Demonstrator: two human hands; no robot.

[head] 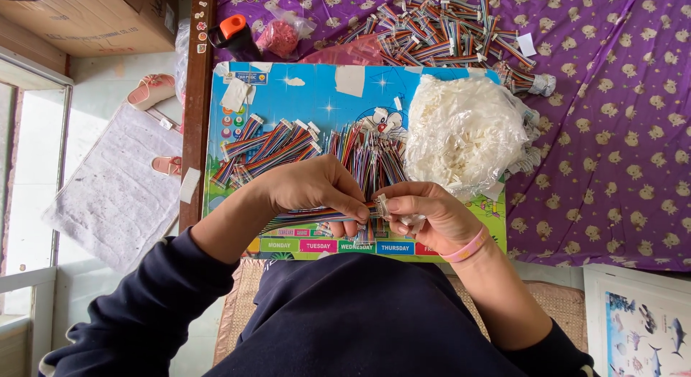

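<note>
Seen from above, a person in a dark navy long-sleeved top sits at a bright blue cartoon-printed board (317,96) that lies on a bed covered in purple floral cloth (612,154).

The left hand (313,186) is curled closed, thumb and fingers pinching a flat multicoloured ribbon cable (309,218) that runs back under the wrist. The right hand (425,215), with a pink wristband, is also closed, its fingertips pressed around a small white plastic connector (381,206) at the cable's end. The two hands meet at the near edge of the board, fingertips almost touching.

Just beyond the left hand lies a loose heap of multicoloured cables with white ends (270,146), and between the hands, farther off, a fan of bare multicoloured wire strips (367,157). Beyond the right hand sits a clear plastic bag of white connectors (464,132). Well past that, on the cloth, is a larger pile of finished multicoloured cables (446,31).

To the left of the left arm, a dark wooden bed rail (196,96) drops to a pale floor with a grey mat (115,190), pink slippers (151,89) and a brown cardboard box (93,17), cut off by the frame.

How the connector sits on the wires is hidden by the fingers. A black bottle with an orange cap (234,35) is partly hidden by the rail.
</note>
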